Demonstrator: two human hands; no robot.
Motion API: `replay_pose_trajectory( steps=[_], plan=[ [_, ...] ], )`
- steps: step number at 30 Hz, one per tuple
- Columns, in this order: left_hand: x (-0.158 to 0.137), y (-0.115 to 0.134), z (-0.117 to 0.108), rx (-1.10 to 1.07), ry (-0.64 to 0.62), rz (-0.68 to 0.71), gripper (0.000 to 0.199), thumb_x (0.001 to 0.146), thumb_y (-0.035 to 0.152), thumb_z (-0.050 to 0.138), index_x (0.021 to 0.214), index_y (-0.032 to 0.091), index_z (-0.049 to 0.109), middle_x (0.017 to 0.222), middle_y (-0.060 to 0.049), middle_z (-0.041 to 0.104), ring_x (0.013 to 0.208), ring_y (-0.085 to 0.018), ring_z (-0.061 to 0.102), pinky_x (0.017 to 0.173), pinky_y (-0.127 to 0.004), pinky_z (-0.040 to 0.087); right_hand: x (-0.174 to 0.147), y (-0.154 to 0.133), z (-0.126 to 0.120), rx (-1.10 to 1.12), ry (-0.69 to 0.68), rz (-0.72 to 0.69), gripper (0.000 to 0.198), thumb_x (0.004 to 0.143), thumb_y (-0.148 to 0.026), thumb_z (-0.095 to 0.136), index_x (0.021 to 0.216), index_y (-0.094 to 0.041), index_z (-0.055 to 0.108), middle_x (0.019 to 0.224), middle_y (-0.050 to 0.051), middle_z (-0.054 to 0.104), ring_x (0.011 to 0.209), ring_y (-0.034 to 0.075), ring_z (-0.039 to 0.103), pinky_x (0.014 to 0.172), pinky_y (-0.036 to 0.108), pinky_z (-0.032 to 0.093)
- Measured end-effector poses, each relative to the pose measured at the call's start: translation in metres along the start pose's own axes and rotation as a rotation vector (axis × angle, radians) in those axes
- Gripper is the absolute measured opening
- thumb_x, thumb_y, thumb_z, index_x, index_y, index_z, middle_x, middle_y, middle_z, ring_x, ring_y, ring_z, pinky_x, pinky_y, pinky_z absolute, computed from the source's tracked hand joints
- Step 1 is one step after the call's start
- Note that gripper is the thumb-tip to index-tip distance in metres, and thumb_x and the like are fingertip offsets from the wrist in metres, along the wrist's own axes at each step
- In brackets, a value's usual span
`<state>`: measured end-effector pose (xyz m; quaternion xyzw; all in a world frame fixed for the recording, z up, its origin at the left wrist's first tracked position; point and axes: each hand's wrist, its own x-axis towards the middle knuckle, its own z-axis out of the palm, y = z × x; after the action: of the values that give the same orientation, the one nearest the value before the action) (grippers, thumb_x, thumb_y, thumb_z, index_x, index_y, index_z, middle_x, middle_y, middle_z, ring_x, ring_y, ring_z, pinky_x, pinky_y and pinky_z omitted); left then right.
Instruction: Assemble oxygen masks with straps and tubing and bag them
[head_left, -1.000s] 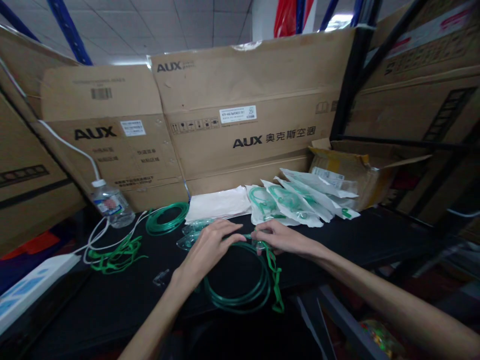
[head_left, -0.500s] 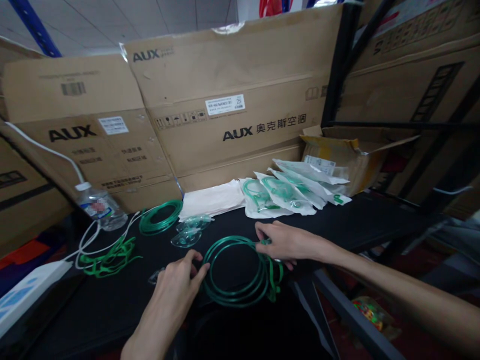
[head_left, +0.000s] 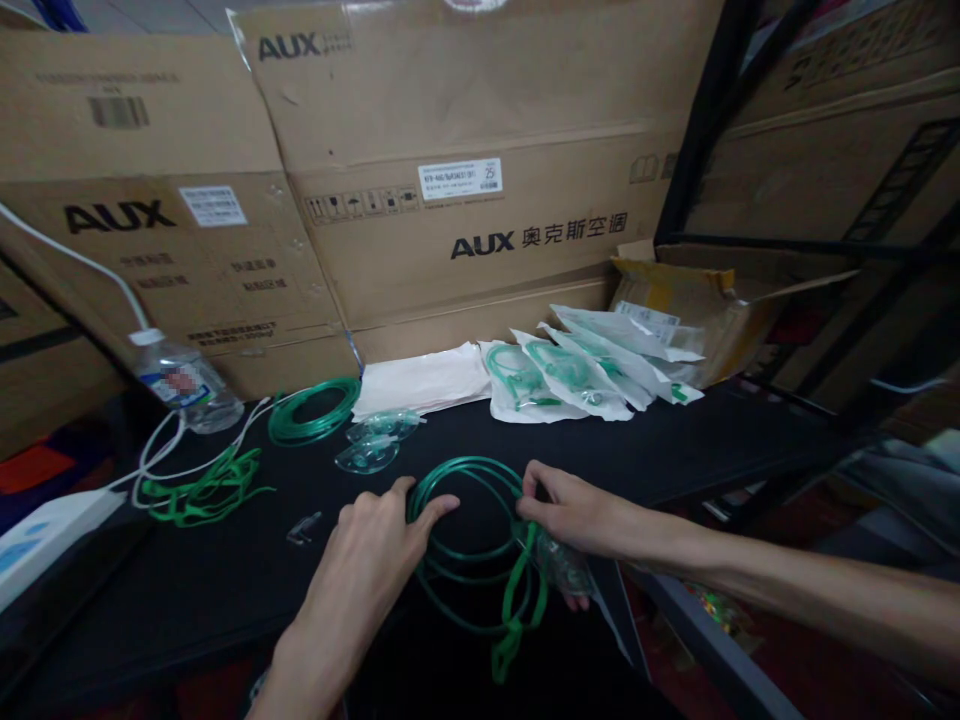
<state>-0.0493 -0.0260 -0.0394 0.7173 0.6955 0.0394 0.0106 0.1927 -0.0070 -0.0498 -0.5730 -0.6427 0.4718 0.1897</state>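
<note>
One loosely curled left hand [head_left: 375, 545] and pinching right hand [head_left: 585, 512] hold tubing [head_left: 459, 463].

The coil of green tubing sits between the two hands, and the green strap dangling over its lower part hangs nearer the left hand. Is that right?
Not quite: in the head view, the green strap dangling over the lower part of the coil of green tubing hangs nearer the right hand. The coil does sit between the two hands.

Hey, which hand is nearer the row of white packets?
Right. The right hand is in front of the packets; the left hand is farther off, to their front left.
</note>
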Motion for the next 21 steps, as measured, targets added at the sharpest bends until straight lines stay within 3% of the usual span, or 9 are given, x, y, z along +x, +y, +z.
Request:
replay_pose_trajectory(
  steps=[5, 9, 14, 18, 21],
  plan=[
    [0.002, 0.002, -0.004, -0.020, -0.052, -0.035, 0.030, 0.101, 0.040, 0.050, 0.110, 0.017, 0.067, 0.086, -0.014, 0.076, 0.086, -0.038, 0.076, 0.073, -0.040, 0.051, -0.011, 0.004, 0.003, 0.006, 0.111, -0.044, 0.026, 0.087, -0.028, 0.070, 0.081, -0.024, 0.045, 0.058, -0.008, 0.048, 0.055, 0.011, 0.042, 0.049, 0.023, 0.028],
    [0.001, 0.001, -0.005, -0.046, -0.062, -0.039, 0.023, 0.094, 0.038, 0.056, 0.090, 0.019, 0.069, 0.077, -0.013, 0.075, 0.080, -0.038, 0.076, 0.068, -0.037, 0.046, -0.034, 0.025, 0.017, 0.089, 0.132, -0.016, 0.039, 0.088, -0.050, 0.069, 0.086, -0.026, 0.039, 0.055, -0.011, 0.043, 0.052, 0.011, 0.037, 0.048, 0.023, 0.024],
    [-0.003, 0.007, -0.005, -0.097, -0.068, 0.078, 0.023, 0.095, 0.031, 0.051, 0.081, 0.021, 0.065, 0.079, -0.009, 0.075, 0.080, -0.029, 0.075, 0.068, -0.031, 0.041, -0.058, 0.050, 0.042, 0.408, 0.140, 0.041, 0.065, 0.072, -0.081, 0.069, 0.094, -0.026, 0.043, 0.054, -0.013, 0.043, 0.049, 0.010, 0.034, 0.048, 0.025, 0.020],
    [-0.007, 0.005, 0.001, -0.180, 0.001, 0.174, 0.027, 0.097, 0.028, 0.046, 0.080, 0.022, 0.065, 0.084, -0.007, 0.075, 0.083, -0.024, 0.074, 0.069, -0.028, 0.040, -0.064, 0.058, 0.058, 0.524, 0.147, 0.063, 0.067, 0.069, -0.081, 0.073, 0.096, -0.023, 0.054, 0.061, -0.006, 0.058, 0.056, 0.013, 0.052, 0.054, 0.025, 0.034],
    [-0.007, 0.003, 0.008, -0.339, 0.079, 0.195, 0.028, 0.097, 0.031, 0.047, 0.075, 0.023, 0.062, 0.074, -0.005, 0.071, 0.074, -0.023, 0.072, 0.066, -0.027, 0.041, -0.064, 0.060, 0.068, 0.632, 0.133, 0.143, 0.069, 0.066, -0.075, 0.081, 0.108, -0.021, 0.067, 0.083, 0.004, 0.074, 0.081, 0.021, 0.068, 0.068, 0.027, 0.048]
  ],
)
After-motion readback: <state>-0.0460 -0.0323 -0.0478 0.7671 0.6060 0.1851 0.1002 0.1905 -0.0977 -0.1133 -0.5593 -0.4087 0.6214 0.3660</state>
